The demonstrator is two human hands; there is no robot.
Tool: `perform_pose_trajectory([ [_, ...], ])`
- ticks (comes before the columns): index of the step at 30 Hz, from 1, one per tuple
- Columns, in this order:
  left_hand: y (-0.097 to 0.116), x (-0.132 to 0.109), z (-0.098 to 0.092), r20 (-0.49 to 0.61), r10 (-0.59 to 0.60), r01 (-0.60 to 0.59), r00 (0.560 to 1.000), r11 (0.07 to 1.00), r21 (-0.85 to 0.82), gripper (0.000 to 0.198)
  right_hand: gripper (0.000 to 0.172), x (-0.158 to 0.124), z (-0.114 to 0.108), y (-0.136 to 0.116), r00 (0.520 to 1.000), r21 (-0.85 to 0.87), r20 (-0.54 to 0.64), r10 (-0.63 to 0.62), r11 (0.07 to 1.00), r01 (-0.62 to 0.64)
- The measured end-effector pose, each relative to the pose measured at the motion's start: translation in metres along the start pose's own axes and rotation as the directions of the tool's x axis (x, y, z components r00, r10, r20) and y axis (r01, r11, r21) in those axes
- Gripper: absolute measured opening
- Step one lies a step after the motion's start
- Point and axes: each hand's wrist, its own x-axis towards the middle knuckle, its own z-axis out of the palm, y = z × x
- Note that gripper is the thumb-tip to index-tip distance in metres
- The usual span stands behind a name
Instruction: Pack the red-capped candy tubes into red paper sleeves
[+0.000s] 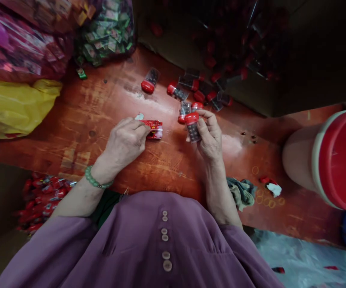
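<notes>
Between the thumb and fingers of my right hand [211,134] is a small clear jar [193,131] with a red cap, filled with dark round balls. My left hand [127,138] is closed on a shiny red wrapper [155,129] with printing on it, held low over the table. A small whitish scrap [139,116] shows by the left fingertips. Just beyond the right hand, more red-capped jars [185,110] lie on the table, some touching each other. Another jar [150,81] lies apart, farther to the left.
A wooden table [161,168] spans the view. Bags of small packets [107,34] and a yellow bag [17,108] crowd the left. A dark box [173,52] of jars stands behind. Right are a red-lidded bucket [299,150], a cloth [241,193] and rubber bands [259,198]. Red packets [47,196] are heaped lower left.
</notes>
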Motion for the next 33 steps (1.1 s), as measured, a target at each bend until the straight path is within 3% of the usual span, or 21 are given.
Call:
perform_pose_trajectory([
  [5, -0.002, -0.003, 0.003, -0.078, -0.113, 0.091, 0.991, 0.965, -0.245, 0.020, 0.037, -0.017, 0.006, 0.006, 0.994, 0.269, -0.008, 0.106, 0.958, -0.100],
  [11, 0.008, -0.003, -0.004, -0.111, -0.172, 0.101, 0.979, 0.876, -0.472, 0.013, 0.034, -0.032, 0.006, -0.002, 0.985, 0.344, 0.084, 0.149, 0.924, -0.169],
  [17, 0.020, -0.008, -0.007, -0.204, -0.029, -0.068, 0.979, 0.888, -0.455, 0.009, 0.023, -0.047, 0.000, -0.012, 0.941, 0.404, 0.247, 0.230, 0.859, -0.316],
  [23, 0.028, -0.016, -0.005, -0.280, 0.173, -0.275, 0.944, 0.881, -0.386, 0.016, 0.040, -0.054, -0.001, -0.017, 0.877, 0.459, 0.431, 0.214, 0.785, -0.417],
  [27, 0.031, -0.019, -0.004, -0.275, 0.213, -0.314, 0.938, 0.857, -0.409, 0.020, 0.038, -0.052, -0.002, -0.016, 0.827, 0.405, 0.500, 0.256, 0.776, -0.484],
  [33, 0.036, -0.021, -0.004, -0.226, 0.295, -0.359, 0.929, 0.865, -0.349, 0.017, 0.031, -0.045, -0.003, -0.011, 0.749, 0.337, 0.516, 0.416, 0.705, -0.624],
])
